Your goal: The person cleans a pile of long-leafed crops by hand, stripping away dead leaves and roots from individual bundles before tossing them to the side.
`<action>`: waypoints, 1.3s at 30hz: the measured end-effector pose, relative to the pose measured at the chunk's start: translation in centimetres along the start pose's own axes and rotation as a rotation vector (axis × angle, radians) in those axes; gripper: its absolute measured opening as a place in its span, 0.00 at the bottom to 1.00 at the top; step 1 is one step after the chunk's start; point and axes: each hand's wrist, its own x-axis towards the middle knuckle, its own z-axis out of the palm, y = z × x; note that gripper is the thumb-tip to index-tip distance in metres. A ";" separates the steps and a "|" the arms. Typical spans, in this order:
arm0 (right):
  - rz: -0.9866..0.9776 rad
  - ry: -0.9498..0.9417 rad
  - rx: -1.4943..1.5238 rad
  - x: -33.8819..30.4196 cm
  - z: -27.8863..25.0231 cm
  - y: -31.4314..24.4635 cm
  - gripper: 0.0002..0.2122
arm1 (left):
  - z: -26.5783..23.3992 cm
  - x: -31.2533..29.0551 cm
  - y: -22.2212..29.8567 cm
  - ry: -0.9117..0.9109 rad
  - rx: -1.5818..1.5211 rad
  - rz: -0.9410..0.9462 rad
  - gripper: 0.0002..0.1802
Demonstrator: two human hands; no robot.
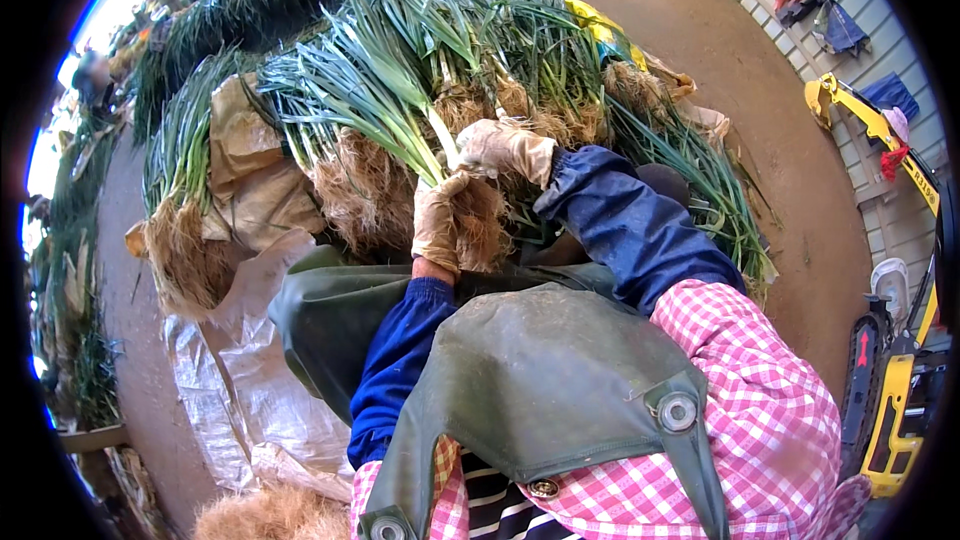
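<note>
In front of my apron, my left hand (437, 218), in a tan work glove, is closed around pale stems of long green onions (432, 158). Their blue-green leaves fan away up and to the left, and brown roots (482, 220) hang beside the glove. My right hand (506, 152), gloved alike, has its fingers bent against a pale stem just above the left hand. The fingertips are partly hidden, but they appear pinched on that stem. Behind both hands lies a pile of green onions (530, 50) with shaggy roots toward me.
More green onions (195, 140) lie at left beside a brown sack (245, 140). A whitish plastic sheet (215, 395) covers ground at lower left, near a heap of cut roots (275, 515). A yellow machine (890, 420) stands at right by a panelled wall (850, 0).
</note>
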 end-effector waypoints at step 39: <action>0.424 0.706 0.671 5.0 -3.3 -7.6 0.13 | -0.9 -0.6 0.0 0.241 -0.449 -0.207 0.06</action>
